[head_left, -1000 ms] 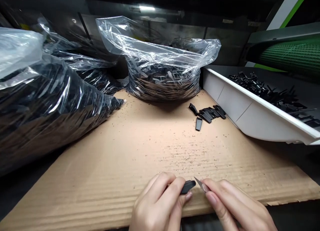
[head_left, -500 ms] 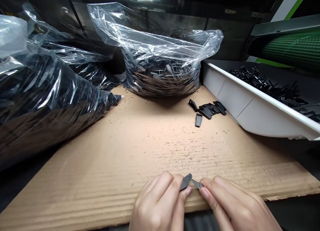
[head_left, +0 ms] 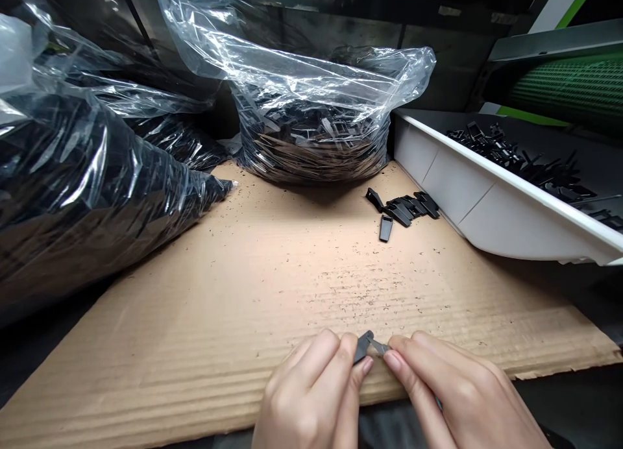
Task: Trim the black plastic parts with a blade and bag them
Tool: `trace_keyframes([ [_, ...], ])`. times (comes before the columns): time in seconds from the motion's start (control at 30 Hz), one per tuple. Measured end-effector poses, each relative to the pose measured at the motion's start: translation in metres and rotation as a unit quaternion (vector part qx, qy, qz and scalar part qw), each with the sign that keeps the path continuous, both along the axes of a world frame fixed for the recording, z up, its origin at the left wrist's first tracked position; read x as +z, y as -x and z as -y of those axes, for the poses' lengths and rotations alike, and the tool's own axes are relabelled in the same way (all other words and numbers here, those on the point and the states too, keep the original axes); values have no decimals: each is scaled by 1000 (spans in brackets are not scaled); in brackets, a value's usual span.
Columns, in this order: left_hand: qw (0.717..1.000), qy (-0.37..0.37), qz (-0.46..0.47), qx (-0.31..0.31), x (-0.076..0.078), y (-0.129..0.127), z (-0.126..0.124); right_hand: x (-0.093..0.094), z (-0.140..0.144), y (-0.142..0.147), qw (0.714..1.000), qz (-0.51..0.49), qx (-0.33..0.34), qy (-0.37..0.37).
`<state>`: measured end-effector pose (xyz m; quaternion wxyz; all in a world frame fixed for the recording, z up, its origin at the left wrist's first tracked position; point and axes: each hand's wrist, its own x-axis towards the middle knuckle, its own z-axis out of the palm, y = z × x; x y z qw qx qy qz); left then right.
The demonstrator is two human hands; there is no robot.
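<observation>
My left hand (head_left: 311, 387) pinches a small black plastic part (head_left: 363, 346) between thumb and fingers, near the front edge of the cardboard sheet (head_left: 195, 293). From the right, my right hand (head_left: 448, 384) grips a thin grey pointed blade (head_left: 379, 347), its tip touching the part's upper end. Most of the blade is hidden in my fingers. Farther back on the cardboard lies a loose group of similar black plastic parts (head_left: 400, 210), one of them (head_left: 385, 229) a little apart in front.
At the right stands a white tray (head_left: 438, 167) with many black parts in it. A clear plastic bag (head_left: 311, 124) full of parts sits at the back, and another bulging bag (head_left: 97, 183) fills the left. Small dark shavings (head_left: 367, 287) dot the cardboard.
Both hands keep their grips and stay close together. The blade's angle against the part has shifted slightly. The whole view has moved a little.
</observation>
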<state>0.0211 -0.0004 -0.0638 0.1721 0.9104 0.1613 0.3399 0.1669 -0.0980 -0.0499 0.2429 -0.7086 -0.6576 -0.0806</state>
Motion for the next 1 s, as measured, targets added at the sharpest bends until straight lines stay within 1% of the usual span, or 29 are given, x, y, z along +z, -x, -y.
trace_keyframes([
  [0.07, 1000, -4, 3, -7, 0, -1, 0, 0, -1, 1, 1000, -3, 2, 1],
  [0.17, 999, -16, 40, 8, 0, -3, 2, 0, -5, 4, 1000, -4, -14, -13],
  [0.23, 998, -22, 58, 16, -2, -4, 3, 2, -8, 4, 998, -3, -53, -14],
  [0.3, 998, -23, 64, 13, -3, -4, 5, 5, -11, 1, 996, -12, -91, 5],
  [0.37, 998, -16, 59, 9, -3, -5, 5, 8, -12, -3, 994, -40, -90, 41],
  [0.43, 998, -3, 57, 12, -1, -4, 4, 11, -10, -9, 992, -83, -62, 68],
  [0.47, 998, 15, 54, 9, 2, -4, 2, 12, -8, -12, 990, -108, -50, 75],
  [0.53, 995, 82, 47, -10, 9, -1, -1, 14, -3, -16, 986, -153, -31, 60],
  [0.6, 985, 160, 45, -40, 16, 4, -6, 16, 0, -18, 981, -191, -7, 27],
  [0.67, 972, 228, 33, -39, 19, 9, -9, 18, 0, -15, 971, -240, 9, 12],
  [0.73, 954, 296, 30, -25, 19, 11, -10, 20, -4, -9, 956, -294, 21, 12],
  [0.83, 912, 406, 44, -35, 16, 11, -10, 21, -14, 2, 940, -330, 83, -1],
  [0.9, 896, 439, 55, -43, 16, 10, -8, 21, -18, 6, 937, -332, 108, 4],
  [0.97, 895, 440, 58, -38, 17, 9, -7, 20, -19, 6, 943, -318, 96, 22],
  [1.0, 896, 439, 60, -33, 18, 9, -7, 20, -18, 4, 951, -295, 84, 27],
])
